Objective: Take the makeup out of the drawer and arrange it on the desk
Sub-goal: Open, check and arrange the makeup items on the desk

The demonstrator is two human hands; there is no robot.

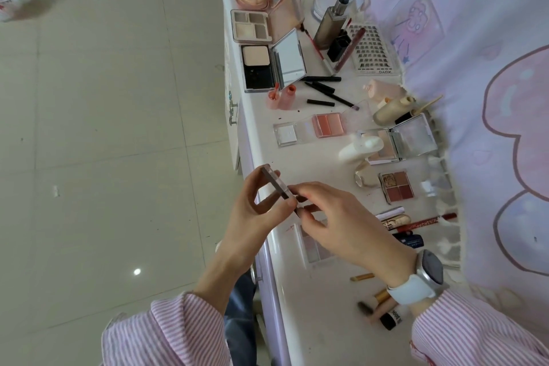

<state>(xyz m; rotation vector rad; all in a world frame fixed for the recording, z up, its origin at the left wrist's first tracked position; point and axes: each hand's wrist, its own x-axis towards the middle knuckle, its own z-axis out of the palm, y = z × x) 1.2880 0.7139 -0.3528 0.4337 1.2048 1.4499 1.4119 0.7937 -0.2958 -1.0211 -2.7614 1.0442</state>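
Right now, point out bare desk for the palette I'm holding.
Bare desk lies by the front edge, before the brushes. Another patch lies between the white pan and your hands. The far end around the mirrored compact is crowded.

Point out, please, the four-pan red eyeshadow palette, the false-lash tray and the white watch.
Red eyeshadow palette (397,186): head view, on its pans.
False-lash tray (371,50): head view, on its lash rows.
White watch (429,269): head view, on its face.
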